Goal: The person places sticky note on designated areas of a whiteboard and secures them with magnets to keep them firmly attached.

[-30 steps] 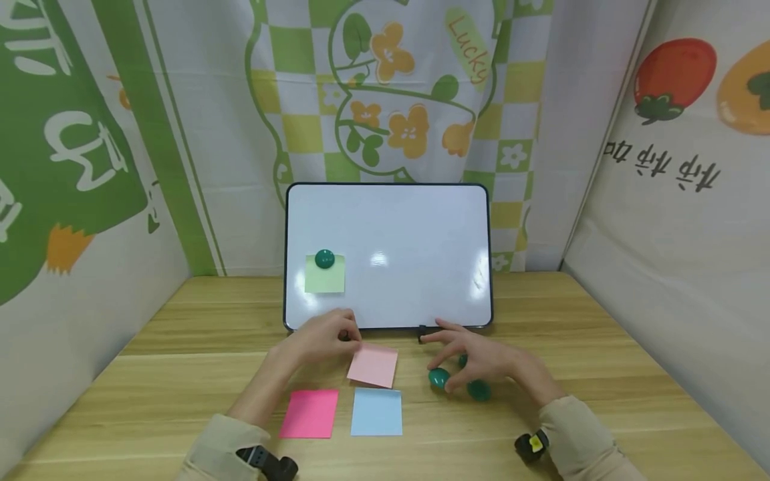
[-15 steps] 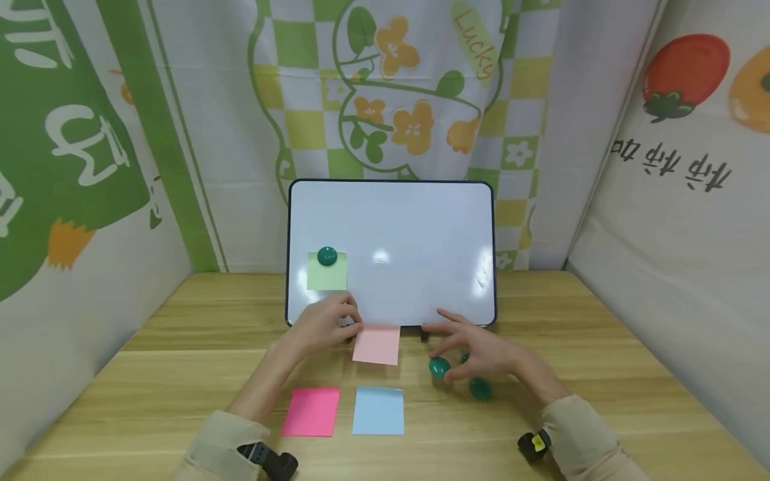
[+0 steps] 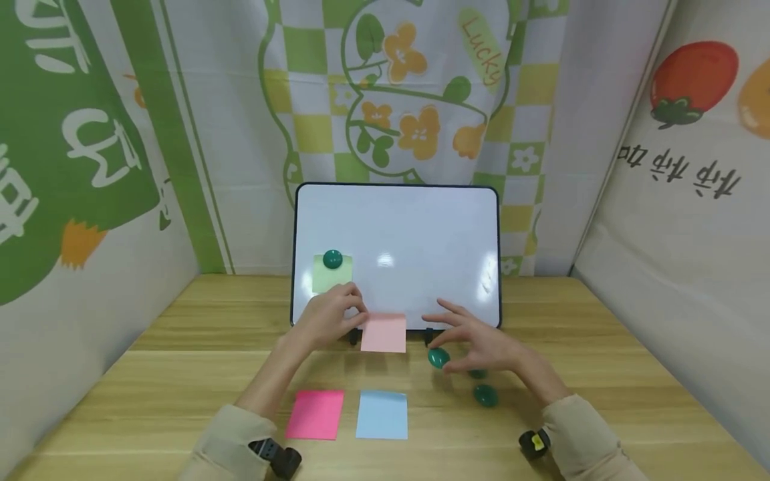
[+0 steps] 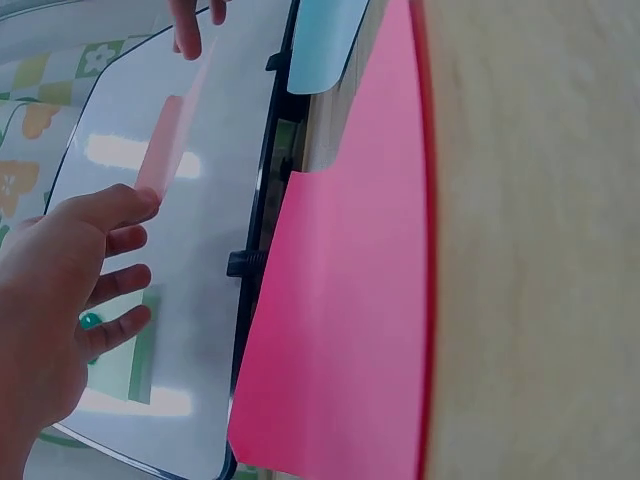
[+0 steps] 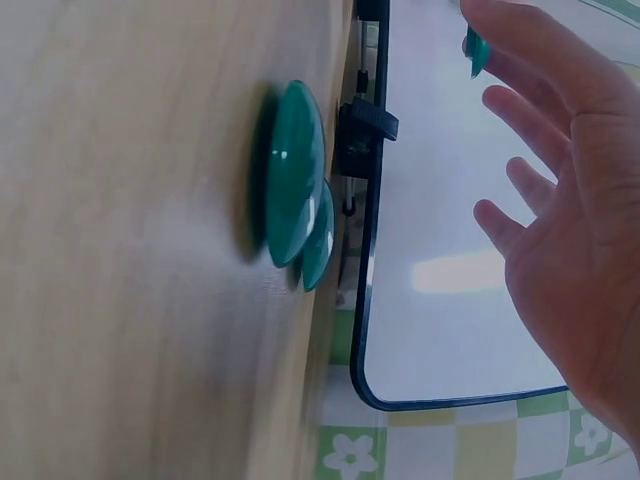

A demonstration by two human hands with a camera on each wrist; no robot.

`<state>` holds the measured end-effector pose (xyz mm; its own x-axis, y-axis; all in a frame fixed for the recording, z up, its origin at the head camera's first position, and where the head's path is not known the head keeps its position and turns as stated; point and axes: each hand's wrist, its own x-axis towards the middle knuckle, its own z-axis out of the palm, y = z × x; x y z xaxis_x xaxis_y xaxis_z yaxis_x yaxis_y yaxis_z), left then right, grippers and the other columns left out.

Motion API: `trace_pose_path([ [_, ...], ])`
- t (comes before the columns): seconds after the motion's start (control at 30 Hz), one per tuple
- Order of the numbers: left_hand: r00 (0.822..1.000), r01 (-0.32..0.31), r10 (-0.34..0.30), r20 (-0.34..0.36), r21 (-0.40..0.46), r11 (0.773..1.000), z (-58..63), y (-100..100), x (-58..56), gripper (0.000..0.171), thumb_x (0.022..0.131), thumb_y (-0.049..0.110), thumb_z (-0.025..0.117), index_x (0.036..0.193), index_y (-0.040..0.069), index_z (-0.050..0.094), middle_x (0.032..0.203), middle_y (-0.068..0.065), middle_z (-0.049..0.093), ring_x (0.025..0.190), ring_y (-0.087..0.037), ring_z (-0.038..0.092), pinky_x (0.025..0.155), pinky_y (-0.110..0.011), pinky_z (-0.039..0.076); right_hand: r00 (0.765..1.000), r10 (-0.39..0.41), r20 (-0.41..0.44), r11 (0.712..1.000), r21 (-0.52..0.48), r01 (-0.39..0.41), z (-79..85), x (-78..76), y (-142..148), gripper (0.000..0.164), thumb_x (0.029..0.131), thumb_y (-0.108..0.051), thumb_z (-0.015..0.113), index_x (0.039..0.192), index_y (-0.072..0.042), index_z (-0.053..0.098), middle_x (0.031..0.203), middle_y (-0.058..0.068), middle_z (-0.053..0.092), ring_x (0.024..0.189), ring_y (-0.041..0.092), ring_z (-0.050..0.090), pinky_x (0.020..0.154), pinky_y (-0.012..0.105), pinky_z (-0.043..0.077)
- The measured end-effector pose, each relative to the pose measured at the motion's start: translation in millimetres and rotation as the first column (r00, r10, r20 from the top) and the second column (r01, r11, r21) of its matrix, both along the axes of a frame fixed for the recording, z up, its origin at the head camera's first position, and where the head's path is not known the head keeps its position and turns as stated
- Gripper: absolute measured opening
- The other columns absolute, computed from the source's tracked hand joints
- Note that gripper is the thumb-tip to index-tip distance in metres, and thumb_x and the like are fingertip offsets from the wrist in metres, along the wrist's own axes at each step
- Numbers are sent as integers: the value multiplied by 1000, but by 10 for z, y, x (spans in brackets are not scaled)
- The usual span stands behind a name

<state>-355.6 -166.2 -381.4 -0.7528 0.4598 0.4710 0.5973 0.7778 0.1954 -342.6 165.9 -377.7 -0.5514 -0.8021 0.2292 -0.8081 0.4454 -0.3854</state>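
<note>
My left hand (image 3: 329, 314) pinches a light pink sticky note (image 3: 383, 336) by its upper left corner. The note hangs in front of the lower edge of the whiteboard (image 3: 421, 247). Between the thumb and a finger of my right hand (image 3: 480, 344) is a round green magnet (image 3: 438, 358), raised above the table; the right wrist view shows this magnet (image 5: 477, 52) at the fingertips. The other right fingers spread out toward the board. On the board's left side, a green magnet (image 3: 333, 259) holds a light green sticky note (image 3: 329, 279), near my left knuckles.
Nearest me on the wooden table (image 3: 150, 401) lie a hot pink sticky note (image 3: 315, 415) and a light blue one (image 3: 381, 415). A green magnet (image 3: 485, 395) rests below my right hand, beside another partly hidden magnet (image 3: 478, 374). Black feet (image 3: 429, 336) support the board.
My left hand has lifted the light pink note from the table up to the board's lower edge. My right hand has risen slightly, carrying the green magnet off the table.
</note>
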Motion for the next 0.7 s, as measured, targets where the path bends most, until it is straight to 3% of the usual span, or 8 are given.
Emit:
trace_pose_path([
  [0.23, 1000, -5, 5, -31, 2, 1000, 16, 0, -21, 12, 91, 29, 72, 87, 18, 76, 99, 4, 62, 83, -14, 58, 66, -24, 49, 999, 15, -48, 998, -53, -18, 35, -20, -8, 38, 81, -23, 83, 116, -12, 73, 156, 7, 43, 152, 40, 13, 111, 71, 28],
  [0.47, 993, -13, 13, -121, 3, 1000, 84, 33, -43, 12, 90, 26, 74, 86, 15, 77, 99, 3, 67, 85, -15, 61, 68, -26, 53, 985, 13, -172, 992, -125, -35, 74, -37, -53, 38, 80, -24, 84, 115, -18, 73, 155, 8, 44, 152, 39, 16, 109, 67, 35],
  [0.7, 984, -18, 21, -178, 14, 1000, 180, 45, -83, 11, 89, 23, 74, 85, 14, 77, 99, 2, 68, 85, -16, 61, 66, -26, 54, 966, 15, -257, 982, -177, -62, 124, -75, -115, 40, 78, -22, 86, 115, -18, 72, 153, 11, 46, 151, 40, 18, 110, 68, 34],
])
